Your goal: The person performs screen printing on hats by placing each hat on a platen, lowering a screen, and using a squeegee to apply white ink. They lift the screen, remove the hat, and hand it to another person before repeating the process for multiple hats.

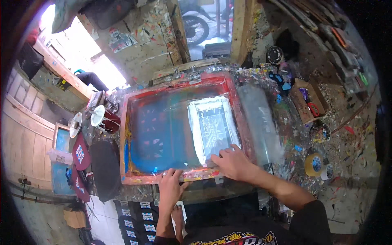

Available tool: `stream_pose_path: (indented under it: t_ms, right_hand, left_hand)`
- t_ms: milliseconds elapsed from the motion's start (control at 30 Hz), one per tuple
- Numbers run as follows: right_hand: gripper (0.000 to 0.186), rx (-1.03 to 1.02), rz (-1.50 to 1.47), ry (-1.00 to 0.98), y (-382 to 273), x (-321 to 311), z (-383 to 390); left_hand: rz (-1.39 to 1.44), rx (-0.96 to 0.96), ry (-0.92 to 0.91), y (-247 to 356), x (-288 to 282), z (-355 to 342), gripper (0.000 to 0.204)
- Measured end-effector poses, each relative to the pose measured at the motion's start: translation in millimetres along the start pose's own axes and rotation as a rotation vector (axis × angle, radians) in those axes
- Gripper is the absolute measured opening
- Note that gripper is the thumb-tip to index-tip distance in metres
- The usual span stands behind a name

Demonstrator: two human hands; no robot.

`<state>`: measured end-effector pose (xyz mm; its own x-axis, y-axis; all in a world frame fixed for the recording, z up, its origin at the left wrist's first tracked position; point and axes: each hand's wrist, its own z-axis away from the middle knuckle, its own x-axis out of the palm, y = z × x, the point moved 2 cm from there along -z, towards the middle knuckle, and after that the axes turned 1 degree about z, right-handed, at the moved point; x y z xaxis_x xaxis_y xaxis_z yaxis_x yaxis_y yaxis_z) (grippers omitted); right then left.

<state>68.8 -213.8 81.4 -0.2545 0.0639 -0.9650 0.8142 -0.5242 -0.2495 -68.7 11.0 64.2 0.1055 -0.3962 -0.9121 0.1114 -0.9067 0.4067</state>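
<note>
A silk-screen printing frame [237, 98] with red, paint-smeared rails lies on the worktable before me. Its mesh [157, 122] is mostly blue. On the right part of the mesh, white ink [197, 134] surrounds a pale rectangular design [214, 126]. My left hand [169, 188] grips the near rail, its fingers over the top. Low on the white patch, near that same rail, my right hand [233, 164] presses down with curled fingers. Whatever it holds is hidden beneath the fingers.
Left of the frame stand an ink-streaked tub [107, 120], a dark rounded pad [105, 169] and maroon cap pieces [81, 153]. To the right are a cardboard box [308, 100] with red-handled scissors [313, 109] and tape rolls [313, 164]. Printed black pieces [136, 222] lie below the table.
</note>
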Motion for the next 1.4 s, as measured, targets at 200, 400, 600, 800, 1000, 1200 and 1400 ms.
stream_pose_path:
  t_ms: [200,400,600,800,1000,1200,1400]
  right_hand:
    - [0.046,0.139,0.172,0.577,-44.3,-52.2,17.4]
    - [0.047,0.013,0.258,0.798,-38.8,-163.7,-23.5]
    - [0.06,0.063,0.188,0.85,-14.7,-279.8,-70.9]
    - [0.068,0.067,0.23,0.74,-4.0,-317.9,-99.2]
    - [0.075,0.175,0.167,0.599,7.5,-346.9,-114.4]
    - [0.077,0.17,0.155,0.595,6.3,-356.7,-121.5]
    - [0.079,0.19,0.182,0.612,13.6,-356.8,-127.2]
  left_hand:
    - [-0.113,0.156,0.016,14.1,-73.2,-8.9,0.049]
    - [-0.099,0.285,0.748,57.0,-137.7,-43.6,0.034]
    - [0.122,0.248,-0.149,175.2,76.6,-47.0,0.099]
    - [0.873,0.183,-0.429,118.6,93.8,-83.3,0.048]
    - [0.33,0.389,-0.175,-7.2,70.3,-94.6,0.036]
    - [0.451,0.318,-0.34,-3.2,55.1,-97.7,0.031]
    - [0.465,0.368,-0.191,-16.5,94.4,-122.4,0.024]
